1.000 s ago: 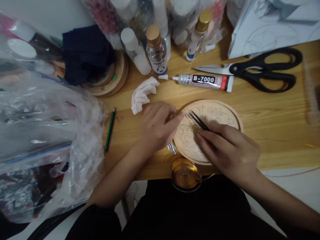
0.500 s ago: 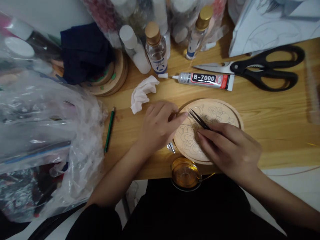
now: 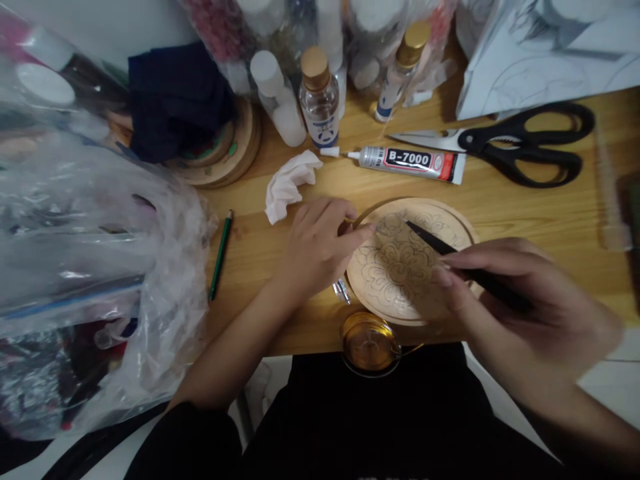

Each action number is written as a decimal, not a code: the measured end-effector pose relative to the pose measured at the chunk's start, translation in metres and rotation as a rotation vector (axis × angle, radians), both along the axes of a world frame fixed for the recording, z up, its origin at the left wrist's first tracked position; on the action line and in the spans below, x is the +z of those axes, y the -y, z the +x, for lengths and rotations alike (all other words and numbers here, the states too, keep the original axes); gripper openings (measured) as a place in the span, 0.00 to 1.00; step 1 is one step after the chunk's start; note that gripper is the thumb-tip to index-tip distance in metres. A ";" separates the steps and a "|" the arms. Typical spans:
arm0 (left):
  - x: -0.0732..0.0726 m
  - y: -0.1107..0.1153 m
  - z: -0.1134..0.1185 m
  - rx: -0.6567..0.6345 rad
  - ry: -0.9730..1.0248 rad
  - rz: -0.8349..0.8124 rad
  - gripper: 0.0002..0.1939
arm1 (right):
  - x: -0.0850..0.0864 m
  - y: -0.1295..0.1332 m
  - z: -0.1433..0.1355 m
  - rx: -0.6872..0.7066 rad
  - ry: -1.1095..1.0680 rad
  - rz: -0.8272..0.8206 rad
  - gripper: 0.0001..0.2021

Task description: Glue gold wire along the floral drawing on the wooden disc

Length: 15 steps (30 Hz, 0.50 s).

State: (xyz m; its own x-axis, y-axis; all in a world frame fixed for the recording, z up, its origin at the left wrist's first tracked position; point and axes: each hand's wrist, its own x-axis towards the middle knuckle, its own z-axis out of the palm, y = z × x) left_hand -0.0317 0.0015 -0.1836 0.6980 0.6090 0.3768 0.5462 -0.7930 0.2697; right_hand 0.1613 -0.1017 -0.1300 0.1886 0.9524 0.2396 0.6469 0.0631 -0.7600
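My right hand [image 3: 535,303] grips black tweezers [image 3: 430,237], their tip pointing left above a round wooden board [image 3: 367,280]. Flower and scroll outlines are drawn on the board in dark line. At the board's left rim, my left hand [image 3: 320,250] is closed, its thumb reaching over the edge. A thin golden glint shows by its curled forefinger, but what the fingers hold is hidden. Below the board, a spool of gold wire [image 3: 370,343] sits at the table's front edge with a loose end to the right. A small silvery piece [image 3: 341,291] lies beside the left wrist.
Behind the board lie a B-7000 glue tube [image 3: 410,163], black-handled scissors [image 3: 500,141] and crumpled tissue [image 3: 290,183]. A cork-capped bottle [image 3: 320,100] and a gold-capped bottle [image 3: 400,73] stand further back. A green pencil [image 3: 221,257] and plastic bags [image 3: 165,220] are left.
My right hand has drawn back to the right with the tweezers, uncovering more of the drawn pattern. The left hand stays at the board's left rim.
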 end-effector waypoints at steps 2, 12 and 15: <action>-0.001 0.000 0.000 -0.011 0.021 -0.019 0.14 | 0.007 -0.002 0.001 -0.012 -0.004 -0.041 0.09; -0.002 -0.001 -0.003 -0.035 0.040 -0.063 0.15 | -0.007 -0.032 0.006 -0.094 0.199 0.044 0.05; -0.005 0.000 -0.002 -0.025 0.084 -0.039 0.15 | -0.010 -0.039 0.003 -0.076 0.254 0.078 0.06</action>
